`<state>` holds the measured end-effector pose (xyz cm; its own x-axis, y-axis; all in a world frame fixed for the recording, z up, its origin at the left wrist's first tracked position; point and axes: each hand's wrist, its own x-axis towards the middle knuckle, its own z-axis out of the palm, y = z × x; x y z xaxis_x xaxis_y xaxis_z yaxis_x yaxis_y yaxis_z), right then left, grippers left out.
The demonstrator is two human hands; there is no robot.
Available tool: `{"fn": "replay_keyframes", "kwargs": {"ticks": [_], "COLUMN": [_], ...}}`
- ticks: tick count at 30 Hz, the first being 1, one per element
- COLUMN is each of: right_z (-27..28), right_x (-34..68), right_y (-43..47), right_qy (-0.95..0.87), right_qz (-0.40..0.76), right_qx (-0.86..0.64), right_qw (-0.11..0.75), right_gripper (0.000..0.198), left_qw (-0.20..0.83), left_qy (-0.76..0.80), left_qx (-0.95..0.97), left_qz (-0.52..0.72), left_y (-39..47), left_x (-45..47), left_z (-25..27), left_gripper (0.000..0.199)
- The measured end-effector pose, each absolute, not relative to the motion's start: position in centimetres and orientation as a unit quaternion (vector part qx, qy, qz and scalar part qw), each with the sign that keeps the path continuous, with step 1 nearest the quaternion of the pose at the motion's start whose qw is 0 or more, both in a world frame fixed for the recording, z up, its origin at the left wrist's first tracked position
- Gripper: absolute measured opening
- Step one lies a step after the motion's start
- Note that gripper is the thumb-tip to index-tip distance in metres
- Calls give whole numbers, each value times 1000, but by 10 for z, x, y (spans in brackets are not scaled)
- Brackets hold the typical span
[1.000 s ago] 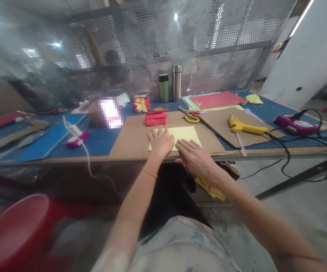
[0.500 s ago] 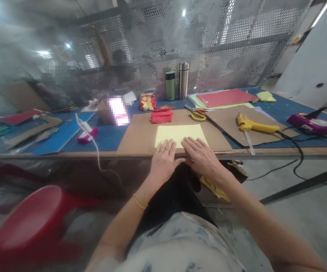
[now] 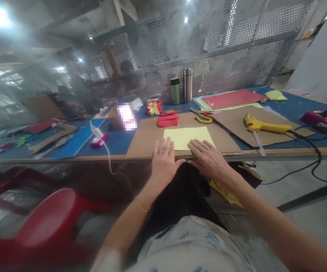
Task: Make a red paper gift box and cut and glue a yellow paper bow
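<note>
A pale yellow sheet of paper (image 3: 187, 136) lies on a brown cardboard sheet (image 3: 143, 138) at the table's front edge. My left hand (image 3: 165, 158) rests flat at the sheet's near left corner, its fingers stretched out and two rings showing. On the near right corner lies my right hand (image 3: 207, 155), also flat with fingers extended. Neither hand grips anything. Just behind the paper is a red folded piece (image 3: 168, 119). Scissors with yellow and red handles (image 3: 203, 118) lie to its right.
A yellow glue gun (image 3: 267, 124) with a black cord lies on cardboard at right. A green bottle (image 3: 175, 91) and a steel flask (image 3: 188, 86) stand at the back. A lit phone (image 3: 127, 117) leans at left. A red stool (image 3: 50, 215) stands below left.
My left hand has slid a little left, toward the paper's outer corner, uncovering more of its near edge. My right hand stays near its corner. The whole view has shifted slightly.
</note>
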<state>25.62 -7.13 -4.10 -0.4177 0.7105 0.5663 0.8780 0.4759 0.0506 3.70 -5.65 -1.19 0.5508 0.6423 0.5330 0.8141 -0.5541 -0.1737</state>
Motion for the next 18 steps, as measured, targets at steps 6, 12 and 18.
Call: {"fn": "replay_keyframes", "kwargs": {"ticks": [6,12,18], "right_z": [-47,-45,-39], "right_x": [257,255,294], "right_y": [-68,-76,-102], "right_qy": [-824,-800,-769], "right_qz": [-166,-199,-261], "right_qx": [-487,-512,-544], "right_qw": [238,243,211], "right_gripper": [61,51,43], "left_qw": [162,147,156], "left_qy": [-361,-363,-358], "left_qx": [-904,-907,-911], "left_qz": [-164,-153,-131], "left_y": [-43,-41,-47], "left_x": [67,63,63], "left_z": [-20,-18,-8], "left_gripper": [74,72,70]}}
